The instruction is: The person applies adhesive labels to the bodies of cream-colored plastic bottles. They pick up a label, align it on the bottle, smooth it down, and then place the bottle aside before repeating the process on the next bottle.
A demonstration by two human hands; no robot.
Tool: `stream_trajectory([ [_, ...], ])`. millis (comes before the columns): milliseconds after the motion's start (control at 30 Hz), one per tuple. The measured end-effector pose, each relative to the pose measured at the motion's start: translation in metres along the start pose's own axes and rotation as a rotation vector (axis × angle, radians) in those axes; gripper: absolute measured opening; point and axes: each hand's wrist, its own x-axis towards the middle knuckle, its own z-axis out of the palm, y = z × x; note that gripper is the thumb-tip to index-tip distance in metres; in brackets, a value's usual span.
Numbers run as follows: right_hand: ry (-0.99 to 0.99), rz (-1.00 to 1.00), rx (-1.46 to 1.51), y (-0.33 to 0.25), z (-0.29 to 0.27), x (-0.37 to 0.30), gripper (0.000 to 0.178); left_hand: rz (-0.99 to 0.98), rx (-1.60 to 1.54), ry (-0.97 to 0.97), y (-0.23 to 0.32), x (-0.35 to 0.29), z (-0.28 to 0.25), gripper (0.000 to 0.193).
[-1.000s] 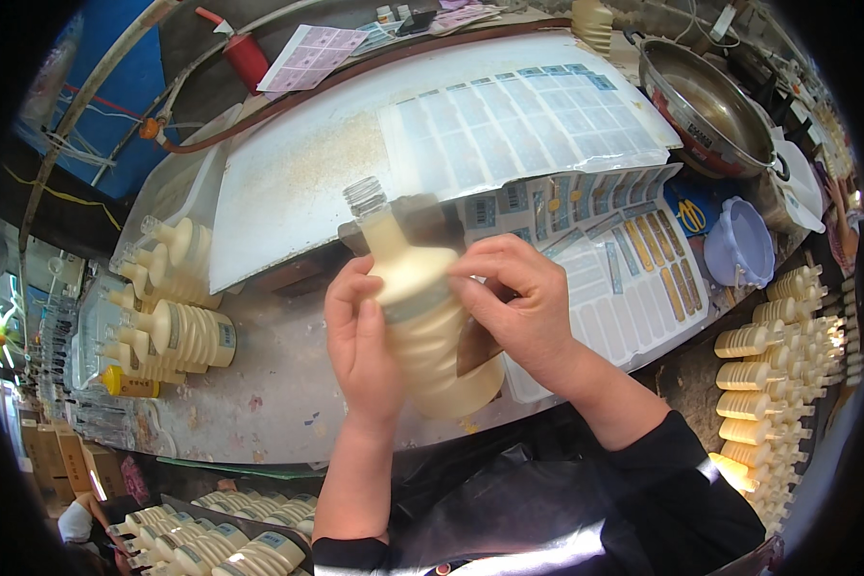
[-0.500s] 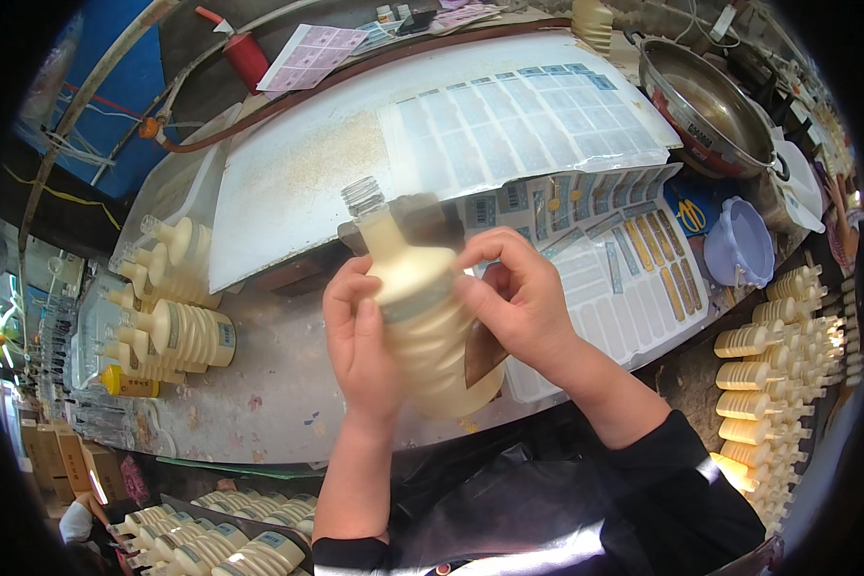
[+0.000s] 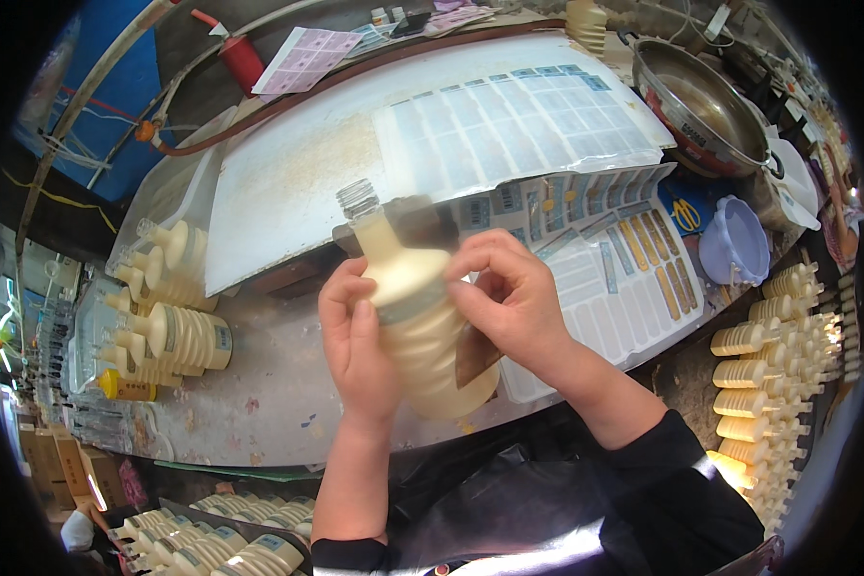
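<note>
A cream, ribbed bottle (image 3: pixel 408 264) with a clear threaded neck leans slightly left in front of me. My left hand (image 3: pixel 353 331) is closed on its left side, fingers on the shoulder and thumb upright against the body. Around the upper body runs a grey label strip (image 3: pixel 408 309). At the strip's right end, the thumb and forefinger of my right hand (image 3: pixel 509 298) are pinched together against the bottle; the exact contact is hard to see. Below that hand, a brown patch (image 3: pixel 474 355) shows on the bottle's lower right side.
Label sheets (image 3: pixel 634 259) lie on the right of the table beneath a tilted white board (image 3: pixel 298 182). Similar bottles (image 3: pixel 187 336) lie at the left, with more (image 3: pixel 744 374) at the far right and lower left. A lilac bucket (image 3: pixel 734 240) and a metal pan (image 3: pixel 706 101) stand at right.
Both hands and the bottle keep nearly the same pose. The right fingertips have shifted slightly left along the bottle, and the whole view has moved a little.
</note>
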Motion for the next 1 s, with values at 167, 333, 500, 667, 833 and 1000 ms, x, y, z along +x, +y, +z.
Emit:
stream_trajectory([
  [167,0.023,0.014,-0.021,-0.0049,0.0008,-0.0004,0.014,0.008,-0.014,-0.014,-0.0013,0.0005,0.0011,0.020],
  [333,0.006,-0.018,-0.022,-0.0017,0.0007,-0.0006,0.014,0.008,-0.017,-0.016,-0.0007,0.0003,0.0007,0.020],
  [500,-0.012,-0.009,0.008,-0.0001,-0.0006,0.0005,0.014,-0.001,0.001,-0.001,-0.0021,0.0001,0.0001,0.021],
  [667,0.005,-0.027,-0.044,-0.0036,0.0005,0.0004,0.015,-0.001,0.005,-0.005,-0.0011,0.0003,0.0006,0.022],
  [833,-0.001,-0.063,-0.049,0.0017,-0.0006,-0.0009,0.017,0.004,-0.007,-0.013,-0.0012,-0.0001,0.0007,0.022],
  [1000,0.036,-0.053,-0.062,-0.0046,0.0007,-0.0013,0.018,0.006,-0.016,-0.015,-0.0019,0.0000,0.0001,0.022],
])
